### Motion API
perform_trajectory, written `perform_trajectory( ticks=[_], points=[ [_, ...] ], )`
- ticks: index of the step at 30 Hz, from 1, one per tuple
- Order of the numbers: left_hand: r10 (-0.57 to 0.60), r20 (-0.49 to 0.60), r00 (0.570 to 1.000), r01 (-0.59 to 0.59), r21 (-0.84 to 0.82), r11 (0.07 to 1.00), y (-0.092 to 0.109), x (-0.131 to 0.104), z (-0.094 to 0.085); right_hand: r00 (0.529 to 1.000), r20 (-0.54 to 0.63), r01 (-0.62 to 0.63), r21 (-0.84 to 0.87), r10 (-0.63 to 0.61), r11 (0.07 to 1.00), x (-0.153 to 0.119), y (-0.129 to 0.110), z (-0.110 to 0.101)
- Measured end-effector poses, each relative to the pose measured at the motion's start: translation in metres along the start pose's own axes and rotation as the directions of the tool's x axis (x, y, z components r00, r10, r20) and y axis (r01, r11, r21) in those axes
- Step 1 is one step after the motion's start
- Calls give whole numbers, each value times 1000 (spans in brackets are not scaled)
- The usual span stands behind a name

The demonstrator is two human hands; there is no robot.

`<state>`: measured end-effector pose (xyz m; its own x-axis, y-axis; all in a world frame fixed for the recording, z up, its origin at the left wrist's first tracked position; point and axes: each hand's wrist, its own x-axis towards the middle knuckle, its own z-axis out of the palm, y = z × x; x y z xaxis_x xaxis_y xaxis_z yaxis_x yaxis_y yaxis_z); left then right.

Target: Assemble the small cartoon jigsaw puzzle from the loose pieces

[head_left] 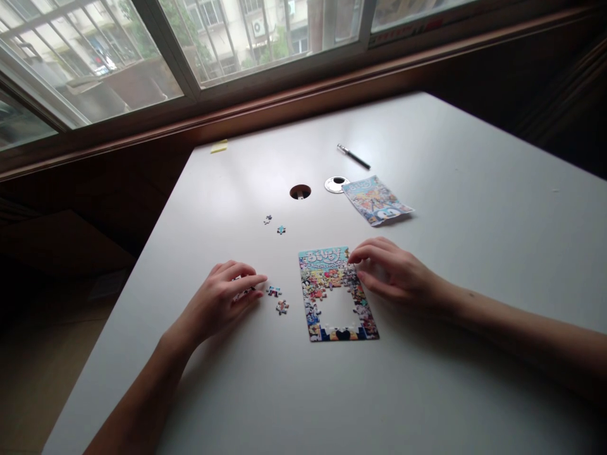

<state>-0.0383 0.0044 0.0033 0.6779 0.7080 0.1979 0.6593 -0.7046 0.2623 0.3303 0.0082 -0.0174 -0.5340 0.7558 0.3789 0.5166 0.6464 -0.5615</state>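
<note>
A colourful, partly assembled jigsaw puzzle (327, 273) lies flat on the white table, with an unfilled gap in its lower middle. My right hand (398, 275) rests at its upper right edge, fingers bent and apart, with nothing visible between them. To the left of the puzzle my left hand (230, 294) hovers low over the table, fingers parted; puzzle pieces show partly beneath and behind its fingers. Just right of those fingertips lie a blue and white piece (274, 291) and a multicoloured piece (282, 307). Farther back are a small piece (268, 219) and a blue piece (281, 230).
Behind the puzzle a creased picture sheet (377, 201) lies beside a round metal cover (336, 184). A black pen (353, 156) is farther back. The white table (237, 392) has a round hole (300, 192) and a yellow sticker (219, 146) near the window.
</note>
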Motion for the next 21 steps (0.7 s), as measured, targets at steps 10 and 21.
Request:
perform_trajectory(
  ticks=[10, 21],
  points=[
    [33, -31, 999, -33, -12, 999, 6, 2, 5, 1000, -5, 2, -1, -2, 1000, 0, 0, 1],
    [43, -42, 998, -44, -31, 999, 10, 3, 9, 1000, 0, 7, -10, -7, 1000, 1, 1, 1]
  ],
)
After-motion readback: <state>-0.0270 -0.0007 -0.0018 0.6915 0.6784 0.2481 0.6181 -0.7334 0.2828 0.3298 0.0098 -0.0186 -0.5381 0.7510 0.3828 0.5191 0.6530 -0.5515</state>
